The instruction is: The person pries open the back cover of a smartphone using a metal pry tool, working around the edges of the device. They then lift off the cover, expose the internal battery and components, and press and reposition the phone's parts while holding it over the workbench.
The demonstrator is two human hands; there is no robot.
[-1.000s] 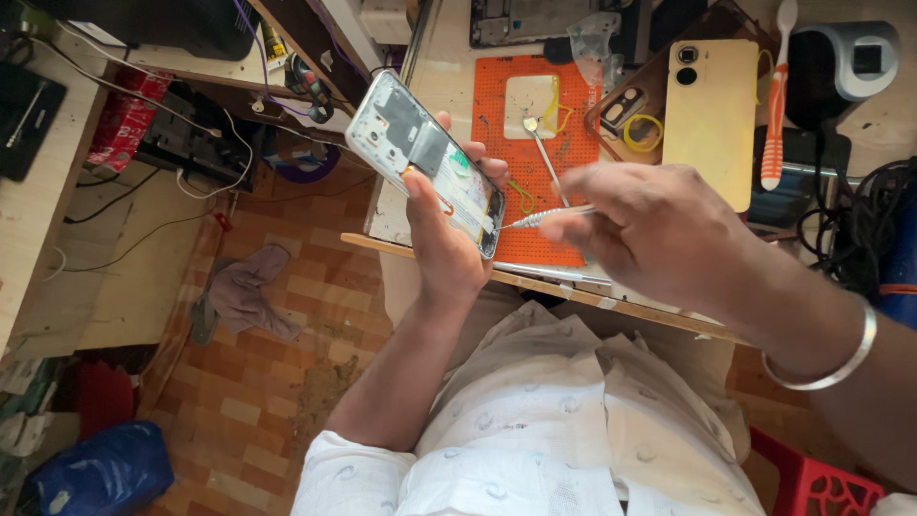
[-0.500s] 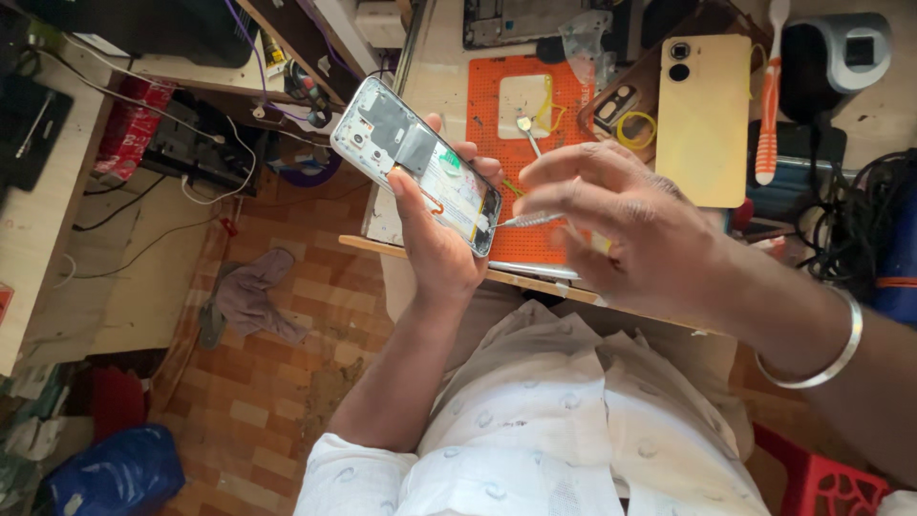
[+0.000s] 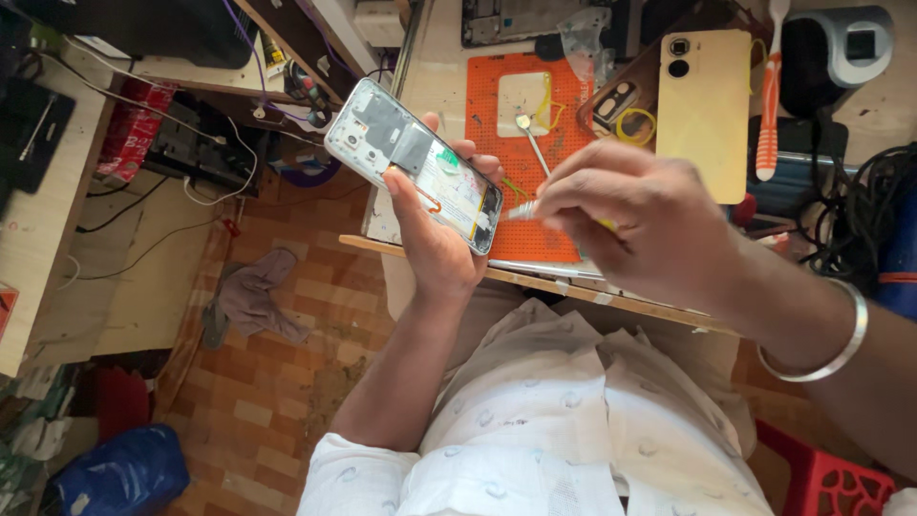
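Holding an opened phone (image 3: 413, 162) up in my left hand (image 3: 435, 234), I've got its back cover off and the grey shields and green board facing me. The left fingers (image 3: 449, 148) wrap around its far edge, the thumb presses across the middle, so that hand is closed firmly on the phone, which tilts diagonally above the near edge of the surface (image 3: 430, 86). My right hand (image 3: 635, 225) sits just beside it, fingers pinched tight on a thin metal tool (image 3: 521, 210); the tip pokes out toward the phone's lower corner, and I can't quite tell whether it touches the frame. A silver bangle (image 3: 826, 354) rides on that wrist.

Behind the hands, an orange work mat (image 3: 497, 105) lies on the surface with a small screwdriver (image 3: 533, 143) resting on it. To the right of the mat lies a yellow back cover (image 3: 702, 110), and beside that an orange-and-white toothbrush (image 3: 769, 96). Black cables (image 3: 860, 210) pile at the right edge. Down on the brick-patterned floor, a grey rag (image 3: 253, 296) lies crumpled, well apart from my hands.
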